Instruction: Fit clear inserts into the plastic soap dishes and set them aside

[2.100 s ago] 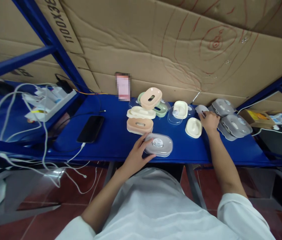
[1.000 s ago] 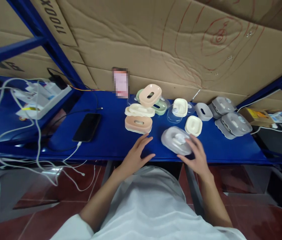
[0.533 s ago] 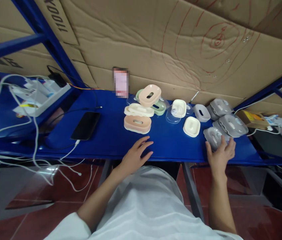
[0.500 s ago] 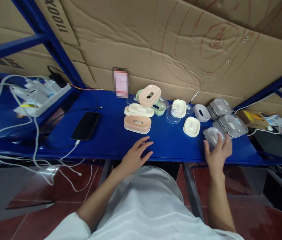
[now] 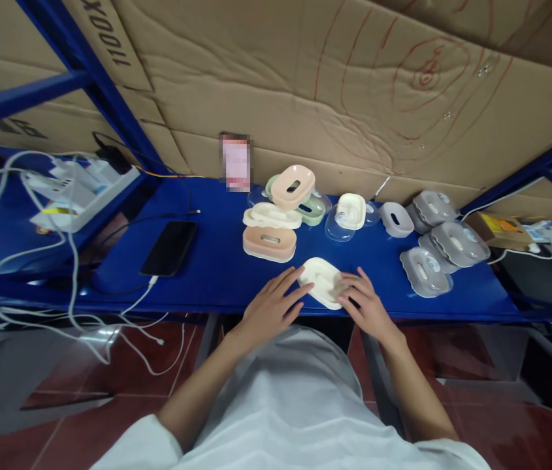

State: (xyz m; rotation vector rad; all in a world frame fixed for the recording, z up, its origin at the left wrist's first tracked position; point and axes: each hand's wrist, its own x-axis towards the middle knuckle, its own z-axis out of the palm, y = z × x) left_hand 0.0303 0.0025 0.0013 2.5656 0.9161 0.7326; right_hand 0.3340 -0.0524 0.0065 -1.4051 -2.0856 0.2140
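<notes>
A cream soap dish base [image 5: 321,282], shallow with rounded corners, lies slightly tilted near the table's front edge. My right hand [image 5: 364,305] has its fingers on the right rim of the base, the thumb side partly hidden. At the left rim, my left hand [image 5: 276,301] has its fingers spread; the fingertips are beside or just touching it. Behind my left hand sits a peach soap dish [image 5: 270,243] with a slot, and cream pieces [image 5: 273,214] lie beyond it. Another peach slotted piece [image 5: 294,187] rests on a green slotted piece [image 5: 312,210].
Grey soap dishes with clear lids [image 5: 426,271] stand on the right, near a grey slotted piece [image 5: 396,220]. A clear lid [image 5: 339,225] leans over a cream piece [image 5: 354,207]. A black phone [image 5: 168,248] lies left on its cable. Cardboard [image 5: 276,85] walls the back.
The cream base has moved left and toward me, between my hands. My right hand has left the grey lidded dish and come to the cream base. My left hand has shifted slightly right.
</notes>
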